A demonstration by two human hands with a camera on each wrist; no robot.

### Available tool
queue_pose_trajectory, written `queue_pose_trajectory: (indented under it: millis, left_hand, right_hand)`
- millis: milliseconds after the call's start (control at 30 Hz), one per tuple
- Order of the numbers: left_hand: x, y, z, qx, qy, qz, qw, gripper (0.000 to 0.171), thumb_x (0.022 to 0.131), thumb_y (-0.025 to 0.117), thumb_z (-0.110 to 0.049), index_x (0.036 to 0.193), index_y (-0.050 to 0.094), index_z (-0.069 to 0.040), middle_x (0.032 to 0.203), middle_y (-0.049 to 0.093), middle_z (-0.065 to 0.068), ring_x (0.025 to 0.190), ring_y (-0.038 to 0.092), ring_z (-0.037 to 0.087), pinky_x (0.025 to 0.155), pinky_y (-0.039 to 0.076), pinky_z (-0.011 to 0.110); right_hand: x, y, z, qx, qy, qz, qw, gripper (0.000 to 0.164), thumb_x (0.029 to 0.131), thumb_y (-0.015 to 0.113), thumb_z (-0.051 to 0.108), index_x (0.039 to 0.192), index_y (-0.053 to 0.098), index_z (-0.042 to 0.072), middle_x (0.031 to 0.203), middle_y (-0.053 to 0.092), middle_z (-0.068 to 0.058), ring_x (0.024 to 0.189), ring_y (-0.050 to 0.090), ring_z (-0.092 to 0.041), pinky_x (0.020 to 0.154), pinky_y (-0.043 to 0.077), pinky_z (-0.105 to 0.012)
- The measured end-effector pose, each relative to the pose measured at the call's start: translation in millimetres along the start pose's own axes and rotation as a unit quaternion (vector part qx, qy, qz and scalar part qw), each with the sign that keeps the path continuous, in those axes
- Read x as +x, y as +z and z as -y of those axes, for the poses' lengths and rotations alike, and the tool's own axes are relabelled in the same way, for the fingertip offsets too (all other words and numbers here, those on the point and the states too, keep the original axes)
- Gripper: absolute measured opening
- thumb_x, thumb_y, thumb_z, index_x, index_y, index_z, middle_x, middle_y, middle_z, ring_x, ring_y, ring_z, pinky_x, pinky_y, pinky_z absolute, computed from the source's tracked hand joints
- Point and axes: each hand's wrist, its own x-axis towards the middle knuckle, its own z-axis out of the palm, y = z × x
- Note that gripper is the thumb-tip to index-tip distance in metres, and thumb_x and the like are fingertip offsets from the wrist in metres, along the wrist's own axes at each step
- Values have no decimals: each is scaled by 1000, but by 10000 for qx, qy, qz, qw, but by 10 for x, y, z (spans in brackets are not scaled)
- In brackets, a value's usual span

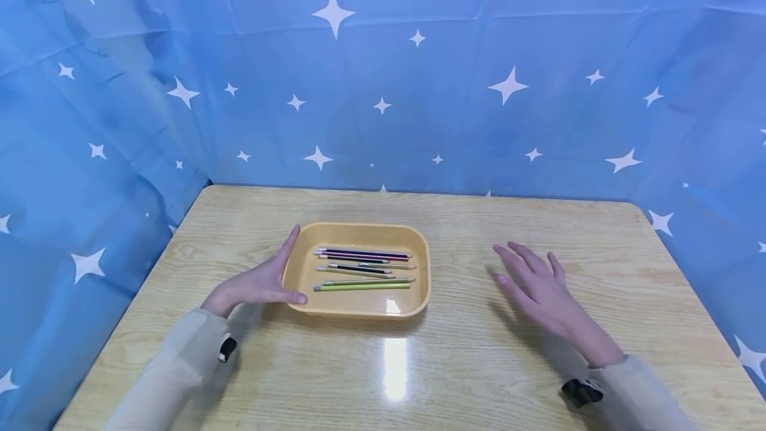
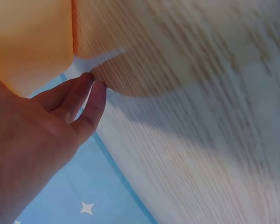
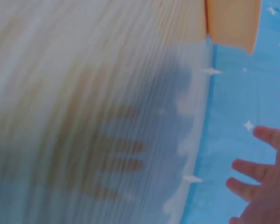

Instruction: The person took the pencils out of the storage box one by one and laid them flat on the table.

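Only in head view, pencils [image 1: 359, 269] in tray [image 1: 353, 304], left fingers [image 1: 290, 244] splayed against it, right fingers [image 1: 511, 261] spread, empty.

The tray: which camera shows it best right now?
The head view: it shows nearly all of the tray, with the pencils inside. The left wrist view catches only part of its outside, at upper left; the right wrist view, a smaller part at upper right. Neither shows the pencils.

My head cam: from above, forward-down over table [image 1: 467, 364].
Wrist cams: close, tilted, along my left hand [image 2: 32, 135] and right hand [image 3: 270, 189]; both catch the tray [image 2: 32, 42] side.
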Motion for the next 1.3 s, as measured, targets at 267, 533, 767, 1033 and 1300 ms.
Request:
queue_pose_trajectory:
  millis: [267, 533, 767, 1033, 1300]
  left_hand:
    - [4, -4, -9, 53, -78, 3, 10000, 134, 74, 85, -33, 150, -22, -8, 157, -14, 22, 142, 0, 41, 110, 10, 58]
    - [-9, -23, -23, -100, -140, 173, 9997, 137, 72, 86, -31, 148, -26, -8, 157, -16, 22, 143, -2, 40, 110, 6, 59]
    - [12, -18, -43, -65, -265, 211, 9994, 137, 72, 86, -32, 149, -26, -11, 157, -15, 21, 143, -2, 40, 110, 7, 59]
    - [1, -13, -47, -40, -390, 237, 9989, 137, 72, 86, -31, 149, -26, -12, 157, -15, 21, 143, -1, 40, 110, 8, 58]
    - [-25, -12, -122, 127, -447, 123, 9988, 132, 75, 84, -29, 151, -22, -11, 159, -12, 18, 143, 6, 37, 111, 13, 56]
  right_hand:
    - [178, 104, 171, 534, -662, -483, 9952, 36, 87, 67, 6, 123, 60, 1, 123, 59, -17, 120, 48, -38, 99, 31, -59]
    - [383, 188, 493, 1316, -799, -402, 9873, 26, 89, 65, 3, 115, 65, 6, 112, 66, -4, 106, 59, -23, 86, 47, -47]
    - [549, 261, 700, 1667, -1056, -318, 9798, 20, 88, 64, 2, 108, 67, 3, 107, 68, -4, 101, 61, -21, 82, 50, -44]
    - [719, 326, 928, 2279, -1162, -173, 9666, 18, 88, 63, -2, 105, 67, 1, 99, 68, -7, 92, 63, -17, 80, 52, -37]
    - [868, 445, 1111, 2164, -1136, 228, 9694, 13, 88, 62, 0, 100, 68, 2, 96, 69, -6, 90, 63, -18, 80, 52, -40]
